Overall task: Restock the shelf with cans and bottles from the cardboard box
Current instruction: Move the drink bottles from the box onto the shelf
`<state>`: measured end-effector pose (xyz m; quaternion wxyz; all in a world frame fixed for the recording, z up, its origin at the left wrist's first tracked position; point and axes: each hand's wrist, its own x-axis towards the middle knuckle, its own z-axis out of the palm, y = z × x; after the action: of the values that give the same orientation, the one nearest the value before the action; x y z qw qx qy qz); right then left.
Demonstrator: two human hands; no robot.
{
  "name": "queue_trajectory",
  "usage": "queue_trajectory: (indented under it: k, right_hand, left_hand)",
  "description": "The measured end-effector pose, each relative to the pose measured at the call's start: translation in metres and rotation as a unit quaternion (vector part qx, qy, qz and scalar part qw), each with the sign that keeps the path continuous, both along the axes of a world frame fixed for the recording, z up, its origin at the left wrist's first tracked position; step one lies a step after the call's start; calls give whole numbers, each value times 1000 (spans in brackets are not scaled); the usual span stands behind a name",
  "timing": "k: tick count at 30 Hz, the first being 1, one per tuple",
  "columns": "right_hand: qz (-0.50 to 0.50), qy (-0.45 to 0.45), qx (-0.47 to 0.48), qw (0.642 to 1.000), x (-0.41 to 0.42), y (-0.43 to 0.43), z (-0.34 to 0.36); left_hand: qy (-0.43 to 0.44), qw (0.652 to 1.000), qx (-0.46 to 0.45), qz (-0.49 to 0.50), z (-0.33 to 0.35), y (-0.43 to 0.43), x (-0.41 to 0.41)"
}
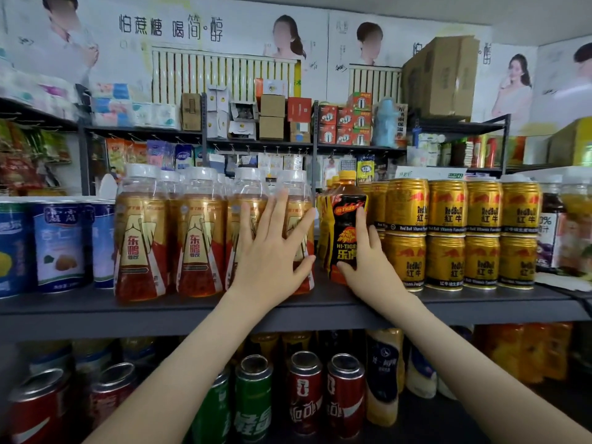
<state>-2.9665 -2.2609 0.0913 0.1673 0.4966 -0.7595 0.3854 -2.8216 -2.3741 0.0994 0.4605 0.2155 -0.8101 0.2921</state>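
Lowest and nearest: a shelf below carries red cans [323, 392] and a green can [253, 398], tops toward the camera, with pale bottles just beside them on the right.

Above that, the grey shelf board [96, 315] runs the full width; both bare forearms cross its front edge.

Left hand [272, 248]: flat, fingers straight and spread, palm pressed against the front of the gold-labelled bottles [198, 241], which stand upright in a tight row with white caps.

Right hand [368, 261]: wrapped round the lower part of the black bottle [347, 225], thumb on its left side, fingers on its right. The bottle is upright with an orange cap, its base at the shelf board, between the gold-labelled bottles and the gold cans [448, 232]. More bottles of the same kind stand behind it.

The gold cans are stacked two high, in a row to the right. Blue-and-white cans [61, 245] fill the left end.

Behind: a dark metal rack [256, 144] with small cartons, tissue packs and hanging packets. A large cardboard carton [442, 75] sits on its top right.

Back wall: a white radiator [224, 75] and printed posters [169, 30].
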Motion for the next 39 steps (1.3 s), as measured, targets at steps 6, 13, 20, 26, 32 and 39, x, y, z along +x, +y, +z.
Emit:
queue_trajectory:
  k: [6,13,20,26,32,39]
  right_hand:
    - [8,148,-70,986,48,22,-29]
    - [165,180,-108,964,106,39,-89]
    - [376,121,6,919,195,35,-223]
    - [506,30,205,837,321,15,-310]
    - [600,2,324,732,447,-16,-362]
    - [606,-10,431,669,608,-81,-459]
  left_hand:
    - [29,993,57,-98,-25,17,17]
    - [-6,987,121,-101,-107,59,95]
    - [-59,927,369,47,-245,109,228]
    - [-103,720,620,295,-336,166,360]
    - [-26,602,703,378,-403,189,493]
    - [70,502,758,411,-487,166,640]
